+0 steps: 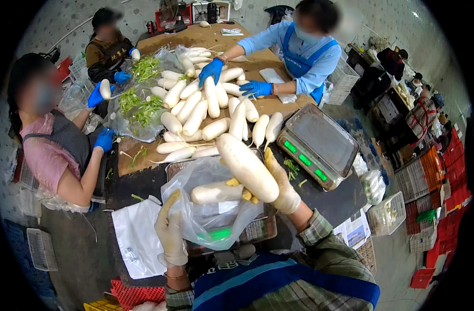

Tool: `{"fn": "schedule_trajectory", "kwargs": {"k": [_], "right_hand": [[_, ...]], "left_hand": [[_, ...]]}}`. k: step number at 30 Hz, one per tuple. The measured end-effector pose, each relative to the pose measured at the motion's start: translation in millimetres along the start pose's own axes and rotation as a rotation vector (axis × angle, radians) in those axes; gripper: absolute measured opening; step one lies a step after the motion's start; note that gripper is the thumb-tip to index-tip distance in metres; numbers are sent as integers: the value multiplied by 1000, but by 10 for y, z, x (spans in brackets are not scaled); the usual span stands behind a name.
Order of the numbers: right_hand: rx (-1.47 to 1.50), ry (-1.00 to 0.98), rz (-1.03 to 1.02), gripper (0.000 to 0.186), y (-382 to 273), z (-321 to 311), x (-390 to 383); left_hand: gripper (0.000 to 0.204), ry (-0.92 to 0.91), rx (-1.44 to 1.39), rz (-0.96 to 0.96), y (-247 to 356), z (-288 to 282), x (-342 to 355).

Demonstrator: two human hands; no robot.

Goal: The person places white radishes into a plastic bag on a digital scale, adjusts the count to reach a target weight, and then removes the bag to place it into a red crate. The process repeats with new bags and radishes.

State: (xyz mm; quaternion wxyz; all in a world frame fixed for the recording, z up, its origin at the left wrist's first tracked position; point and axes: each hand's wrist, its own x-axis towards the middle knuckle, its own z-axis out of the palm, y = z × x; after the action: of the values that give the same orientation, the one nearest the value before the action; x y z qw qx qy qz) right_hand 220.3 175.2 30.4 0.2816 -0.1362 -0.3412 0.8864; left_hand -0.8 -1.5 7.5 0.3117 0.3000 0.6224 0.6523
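My right hand (284,192), in a pale glove with yellow fingertips, grips a large white radish (247,167), fingertips showing beneath it. The radish is tilted above a clear plastic bag (195,228). Another white radish (216,193) lies at the bag's mouth, just below the held one. At the bag's left rim, my gloved left hand (170,230) holds the plastic, its fingers pointing upward. Under the bag is a scale (257,230), whose green display glows through the plastic. Beyond it lies a heap of white radishes (195,116).
A second scale (322,140) with green displays stands to the right. White plastic bags (138,236) lie at the left. Across the table, a co-worker's blue-gloved hands (212,71) touch radishes. Two people on the left handle radishes near cut greens (138,106). A white crate (387,213) stands at right.
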Motion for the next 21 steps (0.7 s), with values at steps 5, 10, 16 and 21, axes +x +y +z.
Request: {"fn": "schedule_trajectory", "kwargs": {"k": [5,10,16,21], "right_hand": [[184,-42,117,93,208,58,42],[146,-98,161,97,272,8,26],[174,-103,146,95,247,217,19],[46,-135,71,83,288,339,-40]], "left_hand": [[49,-12,2,12,42,-29,-65],[49,-27,-30,50,-64,-48,-90],[49,-17,15,36,3,-7,-73],[49,-21,2,26,-8,-27,-74]]}}
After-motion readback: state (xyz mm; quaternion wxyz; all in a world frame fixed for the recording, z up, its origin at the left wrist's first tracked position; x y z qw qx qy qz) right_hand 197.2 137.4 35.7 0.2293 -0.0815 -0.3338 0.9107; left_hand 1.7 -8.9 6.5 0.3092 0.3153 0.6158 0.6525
